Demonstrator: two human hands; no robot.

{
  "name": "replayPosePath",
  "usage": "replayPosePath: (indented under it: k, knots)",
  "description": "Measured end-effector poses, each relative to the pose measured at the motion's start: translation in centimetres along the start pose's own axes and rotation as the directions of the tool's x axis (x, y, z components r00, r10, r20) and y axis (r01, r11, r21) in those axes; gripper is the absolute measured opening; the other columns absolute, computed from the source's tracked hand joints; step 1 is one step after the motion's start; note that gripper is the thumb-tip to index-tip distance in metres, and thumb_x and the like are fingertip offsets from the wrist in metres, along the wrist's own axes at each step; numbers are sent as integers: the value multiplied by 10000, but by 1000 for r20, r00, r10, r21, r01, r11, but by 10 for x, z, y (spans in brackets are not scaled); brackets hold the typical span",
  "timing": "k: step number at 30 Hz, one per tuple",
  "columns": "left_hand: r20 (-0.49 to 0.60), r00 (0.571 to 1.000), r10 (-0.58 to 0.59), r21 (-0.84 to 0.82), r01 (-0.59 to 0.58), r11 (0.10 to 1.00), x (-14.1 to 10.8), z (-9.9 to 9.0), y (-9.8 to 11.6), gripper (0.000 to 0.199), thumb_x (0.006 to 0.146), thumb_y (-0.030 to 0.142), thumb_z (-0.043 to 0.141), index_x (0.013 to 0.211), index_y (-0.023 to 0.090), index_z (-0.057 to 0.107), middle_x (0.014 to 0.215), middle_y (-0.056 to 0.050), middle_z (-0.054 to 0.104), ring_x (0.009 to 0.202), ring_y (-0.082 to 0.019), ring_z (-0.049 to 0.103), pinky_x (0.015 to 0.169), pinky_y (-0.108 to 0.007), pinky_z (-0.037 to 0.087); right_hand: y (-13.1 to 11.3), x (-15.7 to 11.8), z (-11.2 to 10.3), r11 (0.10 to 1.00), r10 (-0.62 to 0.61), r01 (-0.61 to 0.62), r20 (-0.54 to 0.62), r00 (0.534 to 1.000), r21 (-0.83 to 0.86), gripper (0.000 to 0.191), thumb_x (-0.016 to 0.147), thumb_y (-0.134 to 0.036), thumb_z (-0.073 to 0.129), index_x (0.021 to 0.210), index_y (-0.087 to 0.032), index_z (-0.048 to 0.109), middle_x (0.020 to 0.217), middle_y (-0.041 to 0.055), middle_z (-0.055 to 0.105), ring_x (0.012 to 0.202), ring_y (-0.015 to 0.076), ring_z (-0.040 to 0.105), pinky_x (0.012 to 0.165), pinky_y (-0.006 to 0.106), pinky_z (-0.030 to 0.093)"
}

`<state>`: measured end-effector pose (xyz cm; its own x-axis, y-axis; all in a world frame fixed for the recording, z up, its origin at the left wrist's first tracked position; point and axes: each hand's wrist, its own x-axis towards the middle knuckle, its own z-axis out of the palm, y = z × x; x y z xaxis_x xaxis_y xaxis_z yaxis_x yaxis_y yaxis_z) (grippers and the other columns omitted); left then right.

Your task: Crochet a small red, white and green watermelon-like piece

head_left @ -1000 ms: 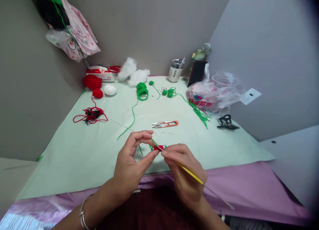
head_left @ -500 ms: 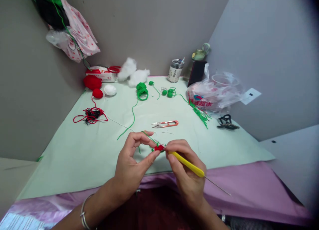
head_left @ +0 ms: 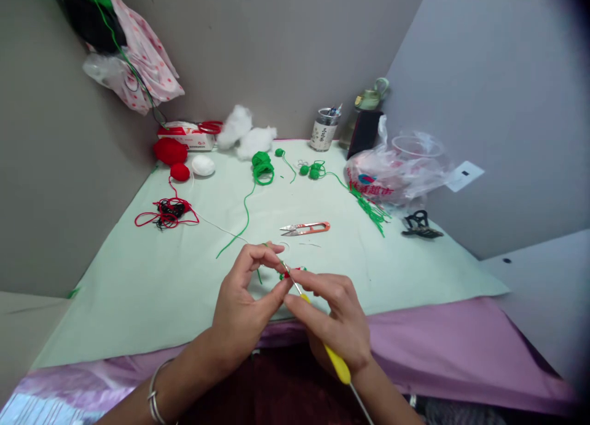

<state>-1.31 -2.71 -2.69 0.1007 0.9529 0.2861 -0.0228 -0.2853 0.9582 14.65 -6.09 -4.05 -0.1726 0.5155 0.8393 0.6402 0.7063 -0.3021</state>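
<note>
Small red-and-green yarn piece [head_left: 286, 276], partly worked, seemingly unfinished: left hand [head_left: 242, 302] pinches it; right hand [head_left: 343, 327] grips a yellow-handled metal hook [head_left: 338, 366].

The place looked like a small craft corner, perhaps in a home: a cloth-covered worktop [head_left: 184, 290] against plain walls, with yarn balls [head_left: 170, 150] at left, thread snips [head_left: 305, 229] mid-frame and a polka-dot cloth [head_left: 147, 56] hanging at upper left.

Thin bare-metal hook ends extend from a smooth yellow plastic-looking handle [head_left: 338, 365]. Fluffy, matt white fibre clumps [head_left: 257, 143] lie near a glossy, crinkled translucent plastic bag [head_left: 396, 170].
</note>
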Motion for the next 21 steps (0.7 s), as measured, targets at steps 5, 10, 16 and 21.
replayPosePath:
  k: [5, 10, 16, 21]
  knots:
    - [-47, 997, 68, 44, -66, 997, -2, 2, -3, 222, 864, 85, 734, 934, 259, 615, 926, 4, 690, 1192, -226, 693, 1089, -392, 493, -7, 0, 8, 981, 190, -189, -38, 981, 45, 401, 998, -196, 667, 1377, -322, 632, 1015, 36, 795, 837, 205, 766, 689, 334, 689]
    - [-70, 982, 178, 120, -169, 978, -4, 1, -7, 228, 863, 84, 754, 944, 264, 640, 949, -7, 690, 1183, -250, 690, 1071, -421, 521, -5, -8, 10, 992, 130, -130, -32, 991, 2, 448, 958, -110, 682, 1330, -360, 681, 1192, 64, 773, 946, 226, 762, 718, 361, 681]
    - [-69, 976, 207, 150, -195, 969, -4, 1, -8, 234, 865, 76, 746, 951, 264, 637, 977, -20, 696, 1186, -256, 693, 1043, -424, 540, -2, -7, 6, 999, 49, -49, 5, 999, 6, 409, 972, -47, 628, 1307, -268, 707, 1297, 112, 753, 1002, 197, 736, 772, 335, 666]
    - [-76, 973, 219, 177, -203, 963, -5, 1, -10, 261, 870, 43, 713, 974, 267, 627, 1038, -25, 699, 1215, -254, 684, 1070, -433, 527, -8, -11, 9, 999, 45, -45, -23, 999, 11, 498, 949, -54, 671, 1393, -280, 670, 1206, 89, 768, 1060, 222, 752, 820, 342, 684]
